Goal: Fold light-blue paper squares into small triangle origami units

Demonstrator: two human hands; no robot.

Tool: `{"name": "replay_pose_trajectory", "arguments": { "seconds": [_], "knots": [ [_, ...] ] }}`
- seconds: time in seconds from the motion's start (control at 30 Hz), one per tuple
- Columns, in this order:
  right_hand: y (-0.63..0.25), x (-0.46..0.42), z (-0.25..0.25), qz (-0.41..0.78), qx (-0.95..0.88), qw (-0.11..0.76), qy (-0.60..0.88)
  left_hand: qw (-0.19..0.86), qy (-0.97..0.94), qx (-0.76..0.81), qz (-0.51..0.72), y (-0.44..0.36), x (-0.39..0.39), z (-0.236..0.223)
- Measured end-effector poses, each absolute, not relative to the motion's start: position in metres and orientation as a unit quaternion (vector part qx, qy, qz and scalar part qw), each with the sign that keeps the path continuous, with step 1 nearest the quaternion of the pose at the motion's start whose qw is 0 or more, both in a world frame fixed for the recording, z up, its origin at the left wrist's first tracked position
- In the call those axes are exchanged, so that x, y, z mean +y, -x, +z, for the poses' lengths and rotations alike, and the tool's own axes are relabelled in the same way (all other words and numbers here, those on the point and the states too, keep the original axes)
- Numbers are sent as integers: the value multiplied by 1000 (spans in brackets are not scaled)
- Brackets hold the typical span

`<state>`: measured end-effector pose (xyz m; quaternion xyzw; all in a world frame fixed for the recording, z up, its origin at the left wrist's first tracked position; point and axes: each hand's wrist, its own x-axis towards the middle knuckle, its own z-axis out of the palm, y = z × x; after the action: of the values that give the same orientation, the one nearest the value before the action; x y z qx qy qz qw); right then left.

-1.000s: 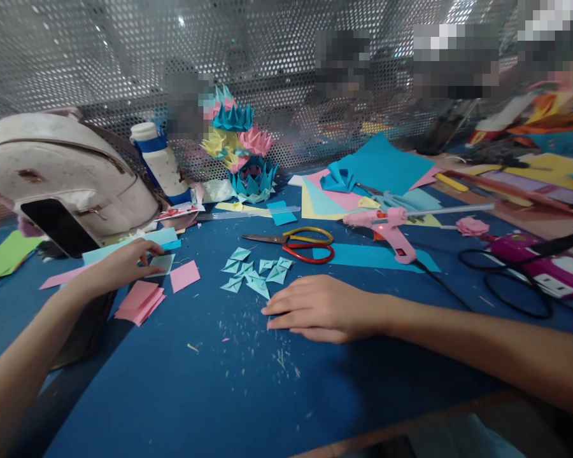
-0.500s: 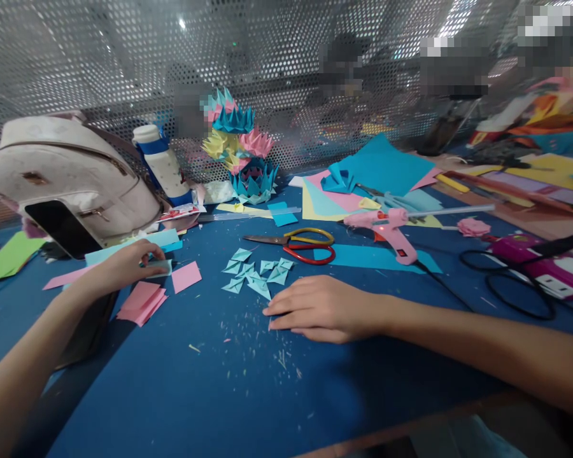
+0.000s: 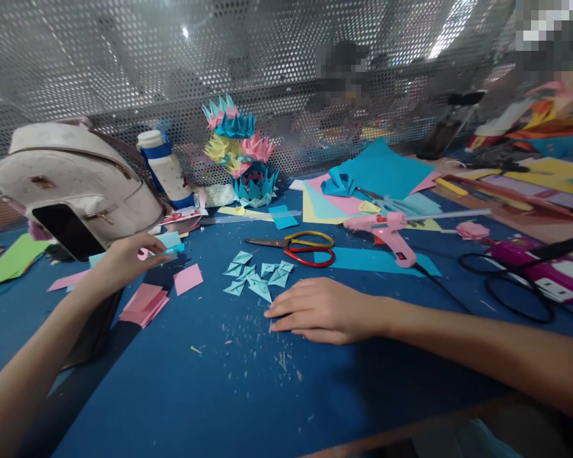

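Note:
My left hand (image 3: 131, 257) is raised a little over the left side of the blue table, thumb and fingers pinched together. A light blue paper square (image 3: 166, 256) shows at its fingertips, seen nearly edge-on. Just below lie a single pink paper square (image 3: 188, 279) and a small stack of pink squares (image 3: 144, 305). My right hand (image 3: 322, 310) lies flat on the table, palm down, fingers stretched out and holding nothing. Its fingertips are close to several folded light blue paper triangles (image 3: 251, 275). Red-and-yellow-handled scissors (image 3: 289, 243) lie beyond them.
A pink glue gun (image 3: 384, 230) with a black cord lies right of the scissors. Behind stand a folded-paper flower tower (image 3: 241, 149), a bottle (image 3: 165, 168) and a backpack (image 3: 76, 178) with a phone (image 3: 68, 232) against it. Coloured sheets (image 3: 377, 168) lie at the back.
My left hand has closed on the light blue square and lifted it from the table. My right hand stays in place. The view has shifted slightly.

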<state>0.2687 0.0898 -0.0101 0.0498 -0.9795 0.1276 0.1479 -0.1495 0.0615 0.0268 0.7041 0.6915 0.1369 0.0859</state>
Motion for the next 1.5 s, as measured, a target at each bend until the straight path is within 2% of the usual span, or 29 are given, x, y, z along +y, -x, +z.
{"name": "replay_pose_trajectory", "arguments": {
  "seconds": [0.17, 0.3, 0.5, 0.63, 0.8, 1.27, 1.5],
  "knots": [
    [-269, 90, -11, 133, -977, 161, -53, 122, -667, 685, 265, 111, 54, 34],
    [-267, 87, -11, 142, -968, 202, -37, 245, -651, 622, 359, 55, 40, 26],
    [-266, 80, -5, 258, -910, 294, 137, 480, -611, 510, 369, -28, 9, 3],
    [-266, 79, -4, 313, -880, 298, 195, 564, -582, 460, 361, -55, -2, -4],
    [-266, 80, -6, 317, -885, 276, 199, 589, -569, 439, 370, -63, -2, -9],
    [-265, 79, -8, 341, -893, 247, 158, 565, -613, 419, 359, -67, -10, -9],
    [-265, 82, -7, 343, -902, 228, 129, 569, -584, 459, 355, -57, -10, -18]
  ]
}}
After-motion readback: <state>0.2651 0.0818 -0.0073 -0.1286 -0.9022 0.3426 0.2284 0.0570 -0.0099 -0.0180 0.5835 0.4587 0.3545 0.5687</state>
